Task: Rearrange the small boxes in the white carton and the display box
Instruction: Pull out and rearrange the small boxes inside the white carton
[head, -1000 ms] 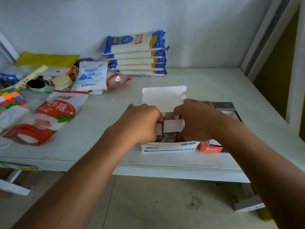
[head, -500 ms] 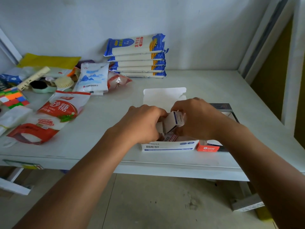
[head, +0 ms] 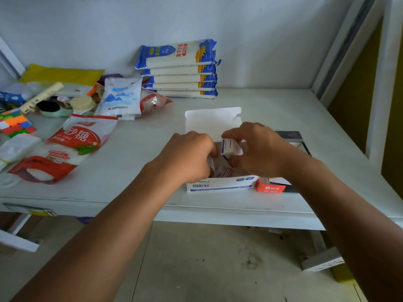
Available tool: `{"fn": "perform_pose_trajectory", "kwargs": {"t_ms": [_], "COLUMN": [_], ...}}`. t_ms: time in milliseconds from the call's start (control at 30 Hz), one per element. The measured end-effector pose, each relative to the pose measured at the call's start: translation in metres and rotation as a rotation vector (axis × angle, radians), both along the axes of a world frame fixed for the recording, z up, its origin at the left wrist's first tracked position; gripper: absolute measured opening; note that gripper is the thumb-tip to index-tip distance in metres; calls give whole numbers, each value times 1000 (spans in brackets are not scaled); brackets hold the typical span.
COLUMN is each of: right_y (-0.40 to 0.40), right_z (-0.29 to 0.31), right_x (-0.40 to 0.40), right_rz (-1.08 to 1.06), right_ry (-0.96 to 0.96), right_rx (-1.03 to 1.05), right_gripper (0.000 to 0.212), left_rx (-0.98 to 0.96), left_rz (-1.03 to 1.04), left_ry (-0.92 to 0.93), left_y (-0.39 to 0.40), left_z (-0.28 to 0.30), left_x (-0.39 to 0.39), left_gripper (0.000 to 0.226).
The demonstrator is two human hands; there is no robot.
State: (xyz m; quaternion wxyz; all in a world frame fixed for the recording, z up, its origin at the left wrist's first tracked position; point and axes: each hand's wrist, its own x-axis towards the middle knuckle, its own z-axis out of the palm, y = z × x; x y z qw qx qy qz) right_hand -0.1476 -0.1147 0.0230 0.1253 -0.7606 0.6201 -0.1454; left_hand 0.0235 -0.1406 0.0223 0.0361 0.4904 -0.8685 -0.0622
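Sorting is under way: right hand (head: pixel 259 149) pinches a small white blue-printed box (head: pixel 230 146) above the open white cardboard carton (head: pixel 220 185); left hand's (head: pixel 189 158) grip, curled inside, is hidden. Next, seat it among those below.

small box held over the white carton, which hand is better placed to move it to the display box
Right. The right hand already pinches the small box, and the display box lies on its side of the carton. The left hand is down in the carton.

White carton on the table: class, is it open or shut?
Open. The white carton's lid flap stands up behind both hands, and small boxes show inside.
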Motion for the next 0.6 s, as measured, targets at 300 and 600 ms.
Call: {"fn": "perform_pose_trajectory", "kwargs": {"t_ms": [300,600], "right_y": [-3,-4], "right_z": [-15,-15], "right_x": [3,6], "right_rz": [-51,-36], "right_ry": [54,84], "right_rx": [18,-28], "right_gripper": [40,42], "left_rx": [67,14], "left_rz": [85,105], "left_ry": [178,122], "left_y": [-5,-5], "left_z": [-4,-16], "left_x": [6,-4], "left_gripper": [53,29]}}
